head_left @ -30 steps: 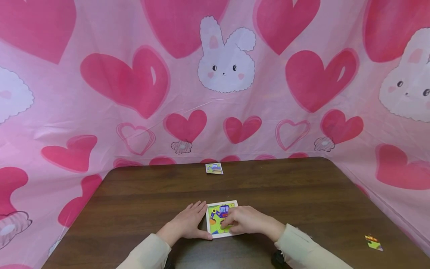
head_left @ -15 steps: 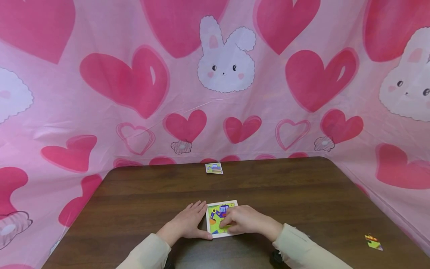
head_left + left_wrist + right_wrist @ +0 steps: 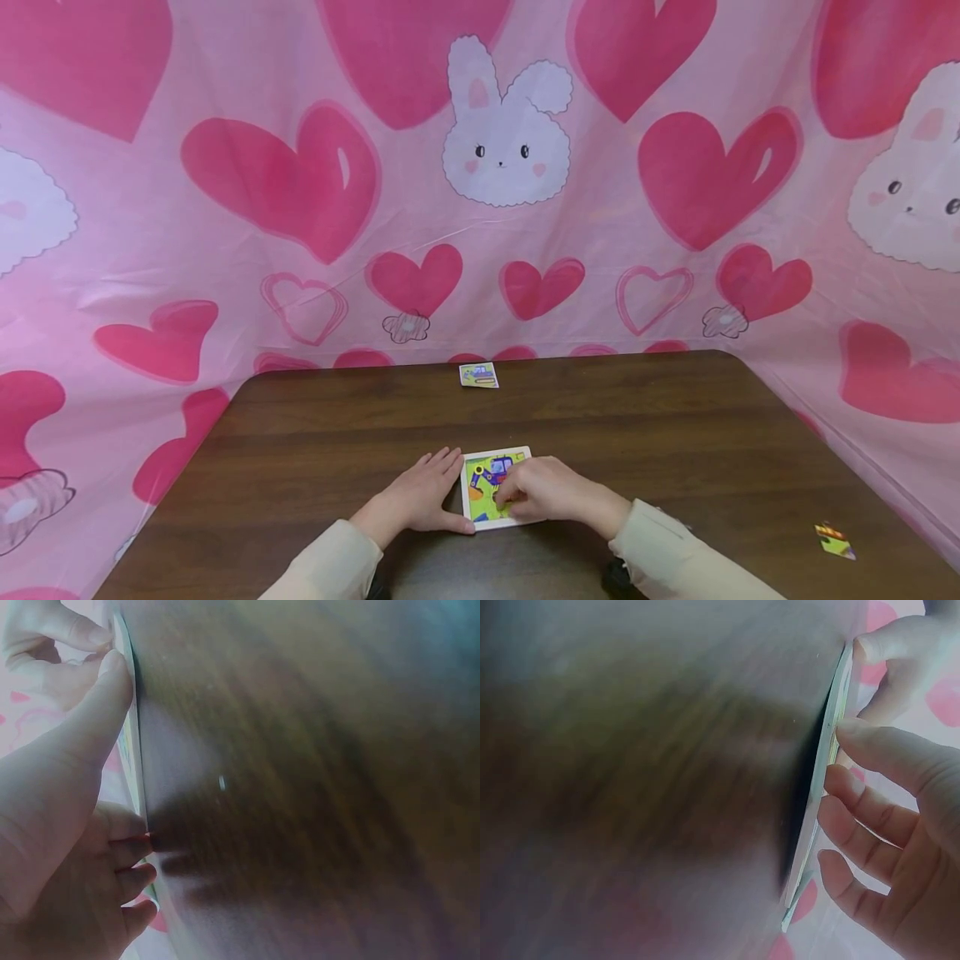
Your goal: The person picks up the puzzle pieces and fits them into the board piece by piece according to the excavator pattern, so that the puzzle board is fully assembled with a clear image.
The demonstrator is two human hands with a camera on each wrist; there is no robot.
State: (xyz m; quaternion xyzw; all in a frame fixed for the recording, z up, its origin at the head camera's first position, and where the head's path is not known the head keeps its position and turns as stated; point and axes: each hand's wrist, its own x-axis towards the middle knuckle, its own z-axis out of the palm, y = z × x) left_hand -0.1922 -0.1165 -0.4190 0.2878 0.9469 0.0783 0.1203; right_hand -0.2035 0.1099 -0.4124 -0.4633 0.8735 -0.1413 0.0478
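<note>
A white-framed jigsaw puzzle board [image 3: 480,525] with a blue digger on yellow-green lies flat at the table's near middle. My left hand [image 3: 423,493] rests along its left side, fingers extended and thumb at the near left corner. Over the right part of the board is my right hand [image 3: 555,490], its index finger bent down onto the picture below the digger. In the right wrist view, the right thumb [image 3: 885,750] lies at the board's edge and the other fingers are loosely bent. The right hand covers the board's lower right part.
A small digger picture [image 3: 478,375] lies near the far edge of the brown table [image 3: 360,417]. Loose yellow-green and orange puzzle pieces [image 3: 835,542] lie at the far right. A pink curtain [image 3: 600,217] with hearts and rabbits hangs around the table.
The right index fingertip shifts slightly left over the puzzle, then back right and curls a little more. The left hand and the board stay in place.
</note>
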